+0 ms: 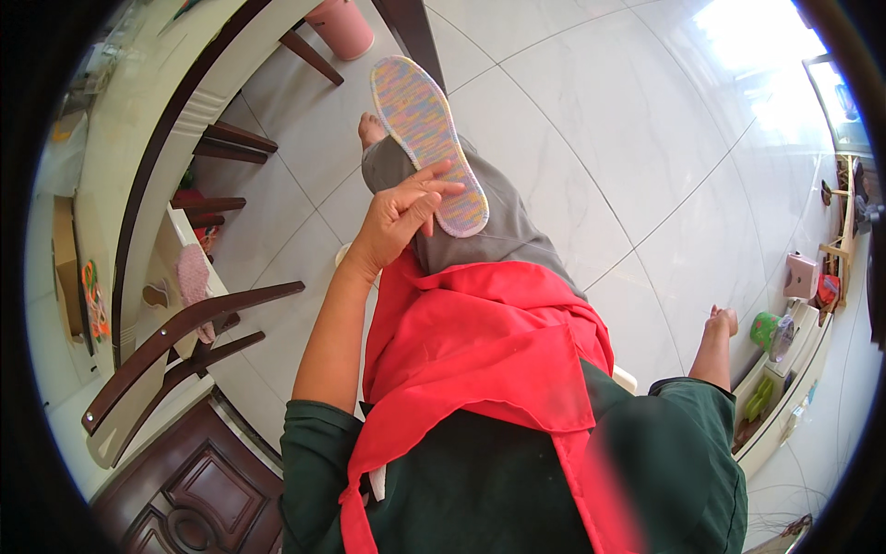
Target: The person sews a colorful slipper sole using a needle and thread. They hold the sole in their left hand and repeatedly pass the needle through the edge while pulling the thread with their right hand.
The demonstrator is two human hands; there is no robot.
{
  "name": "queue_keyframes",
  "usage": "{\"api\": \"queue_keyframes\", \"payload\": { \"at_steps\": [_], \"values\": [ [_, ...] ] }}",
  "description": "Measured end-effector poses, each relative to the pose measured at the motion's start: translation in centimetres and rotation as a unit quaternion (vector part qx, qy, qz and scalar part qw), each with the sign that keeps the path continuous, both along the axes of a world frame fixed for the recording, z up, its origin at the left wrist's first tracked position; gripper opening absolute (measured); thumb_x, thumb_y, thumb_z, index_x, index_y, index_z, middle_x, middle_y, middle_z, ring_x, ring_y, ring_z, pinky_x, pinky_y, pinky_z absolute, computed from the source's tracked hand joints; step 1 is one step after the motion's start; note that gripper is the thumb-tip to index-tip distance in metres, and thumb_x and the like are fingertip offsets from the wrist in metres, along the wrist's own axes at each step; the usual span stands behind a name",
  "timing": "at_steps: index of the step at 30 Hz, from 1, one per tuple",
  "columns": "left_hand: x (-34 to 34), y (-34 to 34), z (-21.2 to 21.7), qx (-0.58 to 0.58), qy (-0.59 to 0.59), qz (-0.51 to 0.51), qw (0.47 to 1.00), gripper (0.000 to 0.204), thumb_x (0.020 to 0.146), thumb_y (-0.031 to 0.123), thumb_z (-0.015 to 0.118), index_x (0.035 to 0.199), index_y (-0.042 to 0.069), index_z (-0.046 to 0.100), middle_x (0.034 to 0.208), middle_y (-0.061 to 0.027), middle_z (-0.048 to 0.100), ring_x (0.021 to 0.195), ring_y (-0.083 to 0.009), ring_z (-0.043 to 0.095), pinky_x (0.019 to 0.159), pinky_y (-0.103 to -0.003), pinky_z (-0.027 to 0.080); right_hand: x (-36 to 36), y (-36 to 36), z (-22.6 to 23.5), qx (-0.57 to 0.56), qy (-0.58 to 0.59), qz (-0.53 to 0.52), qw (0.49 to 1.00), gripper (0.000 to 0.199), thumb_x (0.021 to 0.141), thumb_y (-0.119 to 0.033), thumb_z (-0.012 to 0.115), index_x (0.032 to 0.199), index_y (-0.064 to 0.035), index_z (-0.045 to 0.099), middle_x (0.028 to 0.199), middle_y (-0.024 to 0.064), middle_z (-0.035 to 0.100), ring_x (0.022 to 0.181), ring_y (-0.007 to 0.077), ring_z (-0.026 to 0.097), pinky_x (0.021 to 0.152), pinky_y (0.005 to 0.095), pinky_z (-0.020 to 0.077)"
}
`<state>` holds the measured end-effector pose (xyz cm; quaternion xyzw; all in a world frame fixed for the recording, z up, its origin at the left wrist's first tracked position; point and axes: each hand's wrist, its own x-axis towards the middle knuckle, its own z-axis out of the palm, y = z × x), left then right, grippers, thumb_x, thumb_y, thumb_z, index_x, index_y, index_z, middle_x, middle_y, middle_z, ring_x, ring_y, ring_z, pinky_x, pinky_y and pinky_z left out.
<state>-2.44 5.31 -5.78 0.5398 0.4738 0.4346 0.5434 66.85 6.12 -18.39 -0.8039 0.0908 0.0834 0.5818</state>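
A multicoloured knitted shoe insole (426,138) lies lengthwise on my grey trouser leg (498,226), its toe end pointing away from me. My left hand (399,214) rests at the insole's near end, fingers pressing its edge against the leg. My right hand (722,322) hangs out to the right side with fingers curled, holding nothing visible. A red cloth (480,342) drapes over my lap, above my dark green top.
A cream table (138,120) with dark wooden chairs (175,332) stands to the left. A pink bin (343,26) sits at the top. My bare foot (370,128) rests on the white tiled floor (628,148). A low shelf (784,369) with small items lines the right wall.
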Motion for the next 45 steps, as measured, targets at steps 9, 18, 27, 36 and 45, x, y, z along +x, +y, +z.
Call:
{"api": "queue_keyframes", "payload": {
  "at_steps": [9, 18, 27, 36, 45],
  "values": [
    [2.0, -0.4, -2.2, 0.121, 0.144, 0.100, 0.977, 0.011, 0.077, 0.004, 0.068, 0.082, 0.003, 0.058, 0.106, -0.0068, 0.062, 0.119, -0.0241, 0.048, 0.097, -0.033, 0.038, -4.6, 1.6, -0.2, -0.006, 0.009, 0.313, 0.950, 0.029, 0.082, -0.004, 0.051, 0.109, -0.0066, 0.059, 0.085, 0.0021, 0.056, 0.069, 0.0145, 0.052, 0.060, 0.0311, 0.0527],
    [6.1, -1.5, -2.7, 0.008, 0.133, 0.352, 0.927, 0.063, 0.072, 0.006, 0.073, 0.126, 0.000, 0.041, 0.124, -0.0169, 0.045, 0.113, -0.0209, 0.048, 0.087, -0.031, 0.047, -45.5, 4.9, 15.1, -0.071, 0.072, 0.909, 0.404, 0.023, 0.088, -0.019, 0.058, 0.104, -0.0019, 0.060, 0.064, -0.0054, 0.046, 0.055, 0.0036, 0.037, 0.047, 0.0224, 0.0311],
    [4.0, -3.6, 2.0, -0.114, -0.253, 0.340, 0.898, 0.025, 0.085, 0.005, 0.062, 0.106, 0.000, 0.049, 0.100, -0.0088, 0.061, 0.090, -0.0130, 0.060, 0.078, -0.026, 0.050, -49.1, 2.0, 16.4, 0.016, 0.302, 0.831, 0.468, 0.028, 0.090, -0.022, 0.056, 0.108, -0.0006, 0.058, 0.063, -0.0075, 0.043, 0.053, 0.0020, 0.034, 0.046, 0.0192, 0.0264],
    [2.2, -4.7, 4.1, -0.020, -0.266, 0.385, 0.884, 0.026, 0.085, 0.002, 0.063, 0.105, 0.000, 0.047, 0.100, -0.0084, 0.060, 0.090, -0.0122, 0.059, 0.080, -0.027, 0.051, -49.4, 0.1, 18.2, 0.000, 0.441, 0.829, 0.344, 0.021, 0.095, -0.021, 0.051, 0.097, -0.0016, 0.057, 0.061, -0.0074, 0.036, 0.049, 0.0022, 0.028, 0.044, 0.0188, 0.0231],
    [2.1, -5.3, 4.0, -0.002, -0.234, 0.398, 0.887, 0.027, 0.083, -0.001, 0.063, 0.104, -0.001, 0.047, 0.100, -0.0097, 0.060, 0.091, -0.0127, 0.059, 0.083, -0.028, 0.050, -50.2, -0.5, 16.3, -0.028, 0.391, 0.827, 0.403, 0.026, 0.094, -0.027, 0.052, 0.078, -0.0077, 0.048, 0.061, -0.0071, 0.036, 0.049, 0.0022, 0.028, 0.044, 0.0194, 0.0237]
  ]
}}
